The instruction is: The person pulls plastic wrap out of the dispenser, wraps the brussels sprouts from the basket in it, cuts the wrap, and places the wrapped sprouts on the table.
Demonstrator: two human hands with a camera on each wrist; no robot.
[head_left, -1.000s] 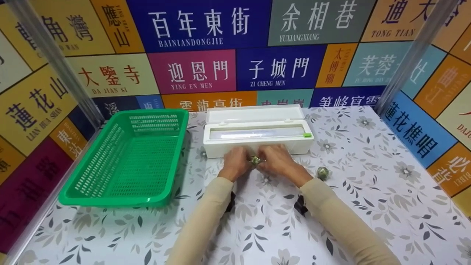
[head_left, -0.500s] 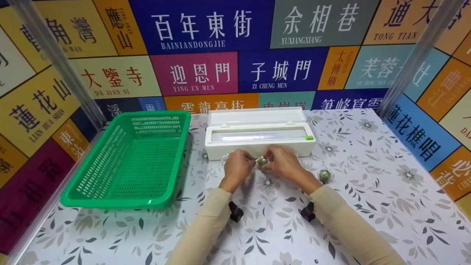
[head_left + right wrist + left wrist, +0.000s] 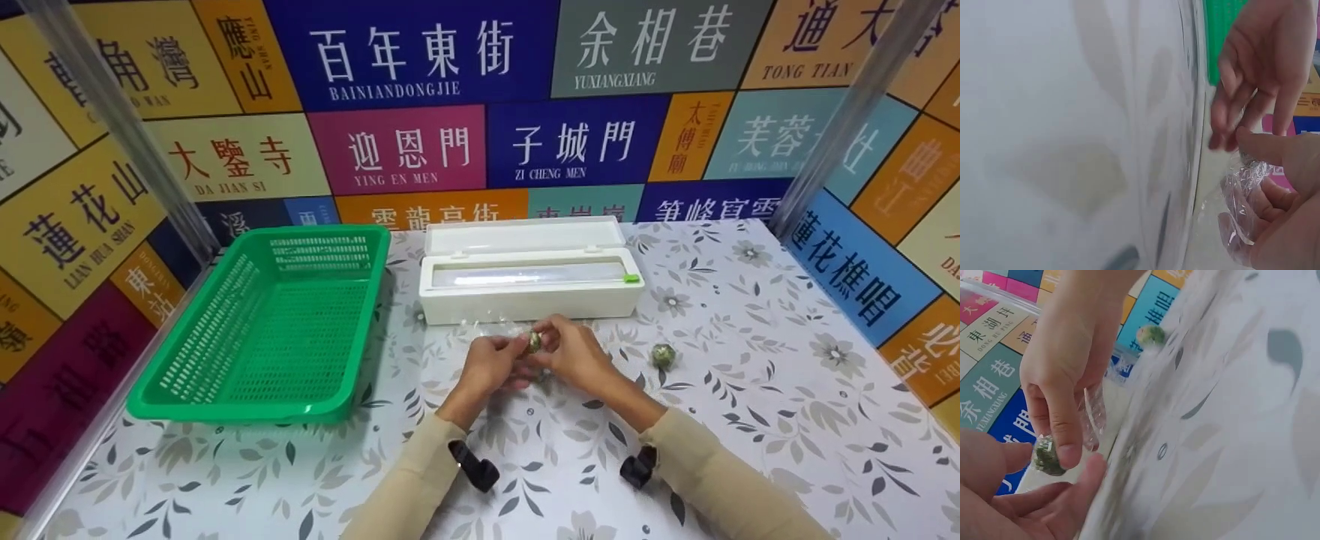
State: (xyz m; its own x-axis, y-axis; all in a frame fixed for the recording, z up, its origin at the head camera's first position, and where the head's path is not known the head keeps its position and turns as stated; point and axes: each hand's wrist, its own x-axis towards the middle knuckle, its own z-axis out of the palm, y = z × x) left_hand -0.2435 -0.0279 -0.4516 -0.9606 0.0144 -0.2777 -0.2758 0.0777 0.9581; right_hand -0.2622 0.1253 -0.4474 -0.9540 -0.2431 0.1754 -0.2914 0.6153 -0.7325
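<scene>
A small green ball (image 3: pixel 533 343) wrapped in clear cling film sits between the two hands, in front of the white cling film dispenser (image 3: pixel 532 300). The right hand (image 3: pixel 577 352) pinches it between thumb and fingers, and crinkled film (image 3: pixel 1244 194) hangs in that hand. The left hand (image 3: pixel 491 367) lies close against the ball's other side, thumb near its surface, fingers extended underneath; in the left wrist view the ball (image 3: pixel 1047 455) shows between thumb and fingers. Whether the left fingers touch it cannot be told. A second green ball (image 3: pixel 663 355) lies on the table to the right.
The dispenser's lid (image 3: pixel 525 237) stands open at the back, with a green slider (image 3: pixel 631 278) at its right end. A green plastic basket (image 3: pixel 345 375) stands on the left. A floral cloth (image 3: pixel 750 420) covers the table, and lettered panels (image 3: pixel 405 150) enclose it.
Both hands have drawn back slightly from the dispenser. The left hand has turned, its fingers now extended below the ball instead of bunched beside it. The second ball stays put.
</scene>
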